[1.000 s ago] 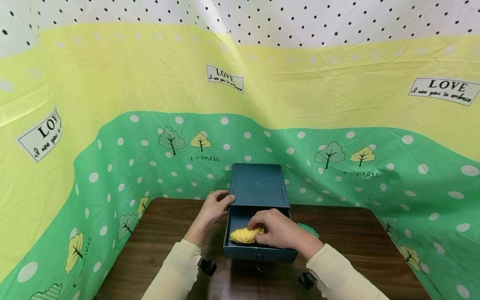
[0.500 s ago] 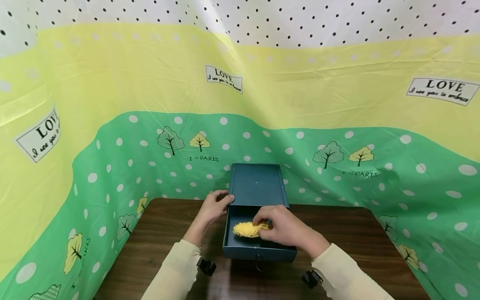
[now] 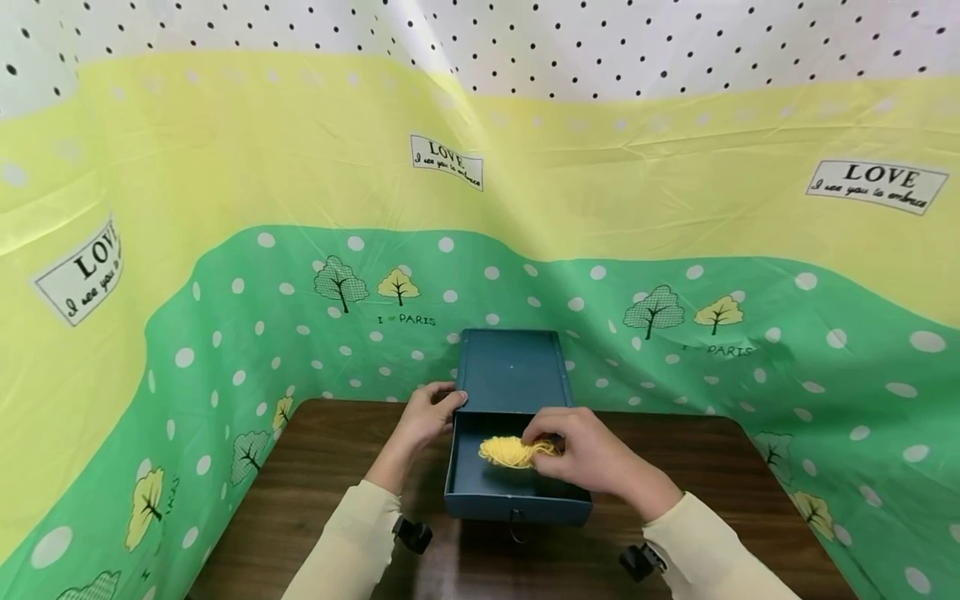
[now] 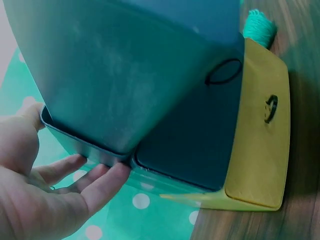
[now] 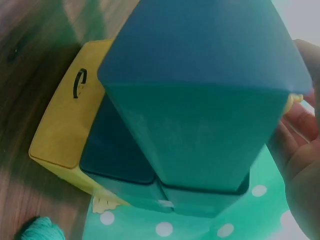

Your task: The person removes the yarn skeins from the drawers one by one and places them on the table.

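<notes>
A small blue chest of drawers [image 3: 512,371] has its top drawer [image 3: 517,507] pulled out toward me. My left hand [image 3: 431,412] rests on its left side, thumb at the top edge; in the left wrist view its spread fingers [image 4: 107,182] touch the side wall. In the drawer's opening, my right hand [image 3: 588,450] pinches the right end of a bundle of yellow yarn [image 3: 506,452]. Only a bit of the yellow yarn [image 5: 295,100] shows past the drawer in the right wrist view, where the fingertips are hidden.
Under the pulled-out drawer are a shut blue drawer [image 4: 187,135] and a yellow drawer [image 4: 257,135] with a black loop handle [image 4: 271,109]. A green yarn ball [image 5: 42,230] lies on the wooden table [image 3: 322,500] beside the chest. A patterned curtain [image 3: 360,275] hangs behind.
The right hand and the yellow yarn have shifted right and toward the back of the drawer. The left hand stays at the chest. The green yarn has become hidden in the head view.
</notes>
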`<state>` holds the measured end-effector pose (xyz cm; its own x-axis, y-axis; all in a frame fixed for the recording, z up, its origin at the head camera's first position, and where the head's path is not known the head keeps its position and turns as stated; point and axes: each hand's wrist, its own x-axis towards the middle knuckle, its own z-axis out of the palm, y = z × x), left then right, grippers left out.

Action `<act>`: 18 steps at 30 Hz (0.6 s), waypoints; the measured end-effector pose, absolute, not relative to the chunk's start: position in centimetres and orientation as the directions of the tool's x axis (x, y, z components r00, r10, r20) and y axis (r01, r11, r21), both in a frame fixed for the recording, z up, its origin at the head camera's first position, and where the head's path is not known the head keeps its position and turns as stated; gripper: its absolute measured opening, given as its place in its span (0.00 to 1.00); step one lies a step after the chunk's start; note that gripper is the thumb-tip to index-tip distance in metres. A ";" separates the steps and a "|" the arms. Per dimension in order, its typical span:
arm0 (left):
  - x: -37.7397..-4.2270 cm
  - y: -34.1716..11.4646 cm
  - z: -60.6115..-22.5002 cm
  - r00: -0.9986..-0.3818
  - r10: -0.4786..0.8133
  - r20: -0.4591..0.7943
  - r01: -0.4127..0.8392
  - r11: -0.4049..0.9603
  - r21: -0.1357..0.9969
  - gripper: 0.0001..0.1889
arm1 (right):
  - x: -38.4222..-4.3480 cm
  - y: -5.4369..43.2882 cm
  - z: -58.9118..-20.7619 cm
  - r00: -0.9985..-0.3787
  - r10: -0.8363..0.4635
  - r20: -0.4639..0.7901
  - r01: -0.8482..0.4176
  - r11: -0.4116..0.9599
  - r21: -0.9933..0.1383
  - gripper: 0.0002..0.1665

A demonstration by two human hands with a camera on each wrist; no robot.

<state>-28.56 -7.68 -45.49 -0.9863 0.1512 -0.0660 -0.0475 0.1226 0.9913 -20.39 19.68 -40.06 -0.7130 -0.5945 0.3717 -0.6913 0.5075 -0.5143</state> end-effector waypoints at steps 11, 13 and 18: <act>-28.5 -7.8 -45.2 -0.984 0.160 -0.073 -0.060 0.088 0.994 0.32 | -20.1 22.0 -39.3 -0.710 -0.525 0.470 -0.704 0.516 -0.488 0.17; -28.4 -7.9 -45.1 -0.983 0.165 -0.085 -0.074 0.072 0.995 0.31 | -20.1 22.4 -39.3 -0.716 -0.513 0.474 -0.698 0.525 -0.487 0.17; -28.5 -8.1 -44.9 -0.981 0.173 -0.091 -0.082 0.057 0.995 0.31 | -20.2 23.6 -39.2 -0.731 -0.474 0.492 -0.681 0.554 -0.478 0.18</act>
<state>-28.52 -8.13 -44.85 -0.9808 0.1726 -0.0906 -0.0818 0.0574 0.9950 -20.17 23.57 -39.22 -0.7307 -0.4736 0.4917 -0.6812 0.5542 -0.4784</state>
